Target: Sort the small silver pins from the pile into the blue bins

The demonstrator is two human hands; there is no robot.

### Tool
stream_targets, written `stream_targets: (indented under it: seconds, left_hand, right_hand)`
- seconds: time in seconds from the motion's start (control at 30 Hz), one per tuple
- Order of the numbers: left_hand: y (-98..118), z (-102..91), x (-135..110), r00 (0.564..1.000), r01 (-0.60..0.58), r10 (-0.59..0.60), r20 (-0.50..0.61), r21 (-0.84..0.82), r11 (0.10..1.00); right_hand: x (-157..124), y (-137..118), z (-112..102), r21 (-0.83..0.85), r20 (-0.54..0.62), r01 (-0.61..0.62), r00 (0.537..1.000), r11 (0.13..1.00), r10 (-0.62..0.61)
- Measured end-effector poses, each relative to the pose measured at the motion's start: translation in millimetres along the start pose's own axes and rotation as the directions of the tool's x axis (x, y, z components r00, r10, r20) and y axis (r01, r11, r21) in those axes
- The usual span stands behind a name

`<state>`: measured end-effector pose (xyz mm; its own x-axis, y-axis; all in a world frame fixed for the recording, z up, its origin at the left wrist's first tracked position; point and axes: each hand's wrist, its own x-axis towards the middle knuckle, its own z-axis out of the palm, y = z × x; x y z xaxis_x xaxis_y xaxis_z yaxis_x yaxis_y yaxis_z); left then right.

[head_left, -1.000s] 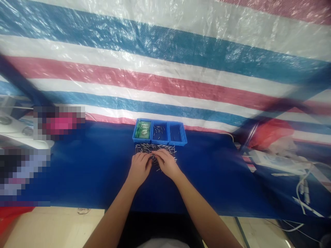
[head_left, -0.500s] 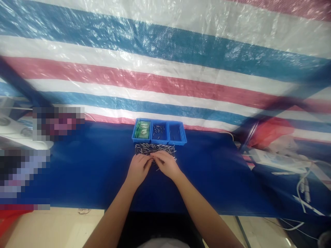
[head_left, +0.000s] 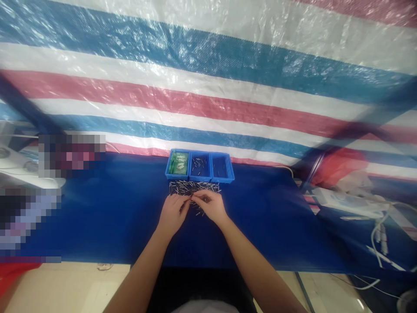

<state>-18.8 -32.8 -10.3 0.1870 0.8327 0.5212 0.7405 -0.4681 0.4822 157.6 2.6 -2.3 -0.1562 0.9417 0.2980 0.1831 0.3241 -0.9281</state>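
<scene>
A heap of small metal pins lies on the blue table cover, just in front of three joined blue bins. The left bin holds green parts, the middle bin a few pins, and the right bin looks nearly bare. My left hand and my right hand rest on the near edge of the heap. Their fingertips meet in a pinch over a pin too small to make out clearly.
A striped red, white and blue plastic sheet hangs behind the table. White devices with cables lie at the right. White equipment and blurred patches sit at the left. The table's near edge meets a pale floor.
Both hands have drawn slightly together and their fingertips have closed into a pinch at the heap's near edge. The view has shifted a little.
</scene>
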Motion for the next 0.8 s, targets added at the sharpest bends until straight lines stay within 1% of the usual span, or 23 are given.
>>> stream_targets:
  seconds: [0.07,0.2,0.3,0.43,0.53,0.63,0.7,0.8]
  left_hand:
    - [-0.8,0.0,-0.1,1.0,0.011,-0.011,0.0,-0.002,1.0]
    - [-2.1,-0.5,-0.6,0.999,0.049,-0.049,0.004,-0.001,0.999]
    - [-1.9,-0.7,-0.8,0.998,0.057,-0.057,0.017,0.004,0.998]
    - [-1.3,0.0,-1.0,0.998,0.067,-0.067,0.009,-0.004,0.998]
    - [-1.1,0.5,-1.0,0.998,0.055,-0.055,-0.003,-0.016,0.998]
    - [-1.3,0.6,-1.1,0.999,0.036,-0.036,-0.006,-0.022,0.999]
    - [-1.4,0.5,-1.3,0.999,0.03,-0.031,-0.011,-0.018,0.999]
    - [-1.4,0.4,-1.7,0.999,0.018,-0.018,-0.03,-0.014,1.0]
  right_hand:
    - [0.4,0.5,-0.9,-0.022,0.006,0.016,1.0,1.0,-0.016]
    - [0.8,-1.5,-2.2,-0.059,0.043,0.09,0.995,0.994,-0.088]
    - [1.1,-2.8,-3.1,-0.073,0.064,0.13,0.99,0.989,-0.125]
    - [1.0,-0.7,-4.8,-0.135,0.086,0.163,0.985,0.977,-0.153]
    - [0.4,1.4,-5.7,-0.201,0.104,0.17,0.983,0.965,-0.152]
    - [-0.2,1.7,-6.1,-0.235,0.149,0.195,0.975,0.952,-0.163]
    - [-0.5,1.4,-6.3,-0.25,0.17,0.219,0.969,0.943,-0.18]
    - [-0.7,1.3,-6.3,-0.28,0.168,0.259,0.961,0.925,-0.219]
